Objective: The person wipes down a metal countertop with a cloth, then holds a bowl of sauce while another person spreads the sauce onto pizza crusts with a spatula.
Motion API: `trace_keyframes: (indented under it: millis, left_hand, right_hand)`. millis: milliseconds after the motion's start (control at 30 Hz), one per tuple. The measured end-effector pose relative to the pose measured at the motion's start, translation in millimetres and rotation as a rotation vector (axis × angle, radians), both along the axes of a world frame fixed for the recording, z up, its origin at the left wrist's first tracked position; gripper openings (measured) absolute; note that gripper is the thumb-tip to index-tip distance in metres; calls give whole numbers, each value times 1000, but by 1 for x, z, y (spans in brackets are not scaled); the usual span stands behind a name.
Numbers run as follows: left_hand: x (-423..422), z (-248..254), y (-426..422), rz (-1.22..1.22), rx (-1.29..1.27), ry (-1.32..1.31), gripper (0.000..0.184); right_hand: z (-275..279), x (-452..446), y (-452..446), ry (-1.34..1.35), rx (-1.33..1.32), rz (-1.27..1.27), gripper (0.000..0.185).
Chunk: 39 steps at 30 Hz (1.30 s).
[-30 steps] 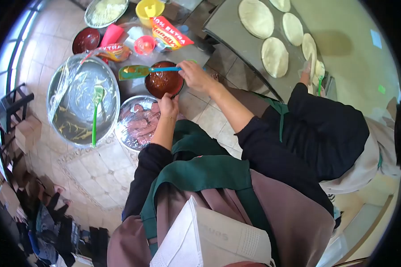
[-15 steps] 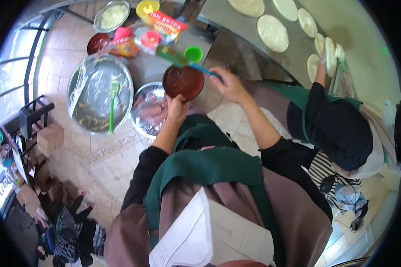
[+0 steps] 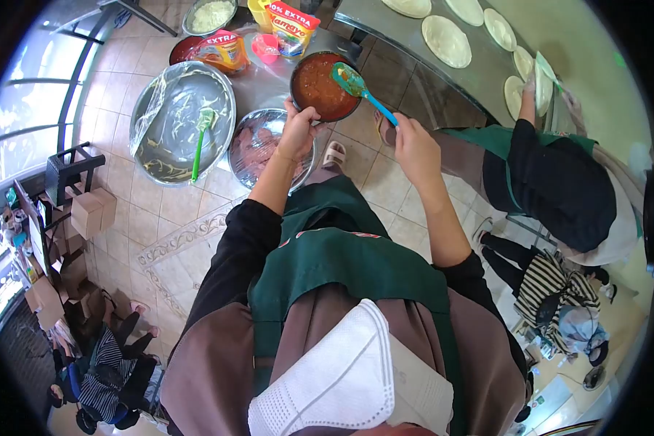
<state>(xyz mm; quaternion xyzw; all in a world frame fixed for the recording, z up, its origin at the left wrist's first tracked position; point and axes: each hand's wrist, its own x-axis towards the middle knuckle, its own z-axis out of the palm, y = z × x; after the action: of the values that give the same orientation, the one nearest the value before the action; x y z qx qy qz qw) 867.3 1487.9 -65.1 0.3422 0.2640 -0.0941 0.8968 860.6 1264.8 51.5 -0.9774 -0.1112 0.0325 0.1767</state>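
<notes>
My left hand [image 3: 300,129] grips the near rim of a dark bowl [image 3: 293,99]. Red-orange sauce [image 3: 320,86] with small bits fills much of it. In my right hand [image 3: 417,149] is a spatula [image 3: 376,103] with a blue handle; its green head, smeared with sauce, is over the bowl's right side. Whether the head touches the sauce, I cannot tell. Just below the bowl stands a metal bowl [image 3: 312,161] with pinkish pieces under clear plastic wrap. To the left, a large metal basin [image 3: 152,145] has creamy smears, and a green-handled spatula [image 3: 198,151] rests in it.
Sauce pouches [image 3: 292,30] [image 3: 221,52], a pink cup [image 3: 265,48] and a bowl of white shreds [image 3: 211,16] stand beyond. At right, a co-worker [image 3: 552,189] handles flat dough rounds [image 3: 447,42] on a metal table [image 3: 385,30]. Cardboard boxes [image 3: 93,211] lie at left.
The spatula head has gone from beyond the bowl's far-left rim to above its right side. More sauce shows inside the bowl. The green cup seen behind it is out of sight. The whole view has shifted.
</notes>
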Motion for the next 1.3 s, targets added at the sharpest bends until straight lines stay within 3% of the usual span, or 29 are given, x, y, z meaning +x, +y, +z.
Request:
trace_keyframes:
  millis: [167,233,267,333,467,700,833,1133,1300]
  left_hand:
    - [8,26,-26,-52,97,-67,66]
    - [17,28,-35,-80,137,-74,65]
    - [20,26,-40,-117,173,-73,64]
    - [29,24,-54,-99,171,-68,62]
    - [46,10,-84,-68,109,-51,59]
    - [78,2,-131,-31,75,-56,58]
    - [105,2,-148,-48,119,-43,55]
    - [179,6,-168,-172,-30,-81,70]
    - [237,4,-164,-248,23,-84,57]
  right_hand:
    - [-25,15,-18,114,-101,48,30]
    - [-46,24,-38,277,239,97,28]
    - [-49,28,-44,283,240,106,28]
    - [-54,39,-59,720,549,-92,23]
    - [-59,57,-94,1055,859,-192,22]
    - [-71,77,-146,1122,1055,-284,22]
    - [-71,84,-165,1012,1130,-305,21]
    - [-86,124,-182,880,1293,-348,19]
    - [-87,169,-175,796,1220,-390,19]
